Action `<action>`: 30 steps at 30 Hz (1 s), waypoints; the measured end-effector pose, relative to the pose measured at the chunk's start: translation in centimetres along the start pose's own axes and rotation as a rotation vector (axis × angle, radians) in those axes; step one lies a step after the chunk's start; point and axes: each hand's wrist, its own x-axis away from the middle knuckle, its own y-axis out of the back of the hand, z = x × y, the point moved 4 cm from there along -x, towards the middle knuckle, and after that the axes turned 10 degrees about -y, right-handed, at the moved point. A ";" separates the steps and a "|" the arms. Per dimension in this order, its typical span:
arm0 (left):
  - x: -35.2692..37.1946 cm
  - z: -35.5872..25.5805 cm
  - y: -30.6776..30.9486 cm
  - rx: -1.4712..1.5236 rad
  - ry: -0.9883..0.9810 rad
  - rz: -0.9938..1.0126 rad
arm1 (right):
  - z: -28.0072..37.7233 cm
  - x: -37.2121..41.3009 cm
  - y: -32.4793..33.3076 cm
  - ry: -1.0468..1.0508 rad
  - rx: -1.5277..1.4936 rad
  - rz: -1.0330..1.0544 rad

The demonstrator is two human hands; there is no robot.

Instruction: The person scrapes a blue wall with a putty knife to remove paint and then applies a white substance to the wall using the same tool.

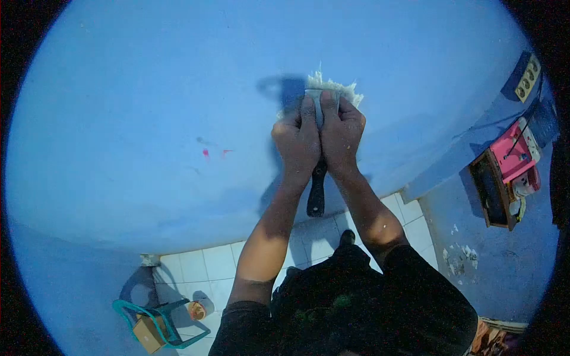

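Blue wall (148, 89) behind; upper centre, the left hand (295, 139) and right hand (343, 136), equally near, clamp the scraper (317, 190) by its blade, thumbs side by side, long axis upright, handle pointing down.

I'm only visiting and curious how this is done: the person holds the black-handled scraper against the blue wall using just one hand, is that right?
Not quite: it takes two hands, not one. The head view shows the left hand and right hand side by side, both gripping the black-handled scraper against the blue wall.
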 end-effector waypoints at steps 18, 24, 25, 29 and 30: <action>-1.5 0.0 -0.5 -0.046 -0.046 0.033 | 0.1 -0.8 -0.1 -0.010 -0.086 0.005; -0.7 -0.2 -0.6 -0.052 -0.080 -0.031 | 0.4 -0.9 0.2 0.092 -0.055 -0.025; -1.0 -0.5 -0.6 -0.056 -0.082 -0.025 | 0.4 -0.9 0.4 0.053 -0.025 0.001; -1.9 -1.2 -0.5 -0.223 -0.124 0.103 | 2.9 -1.4 0.2 -0.085 -0.097 0.117; -2.1 -1.7 -0.8 -0.360 -0.250 0.122 | 2.2 -1.4 0.2 -0.072 -0.097 0.117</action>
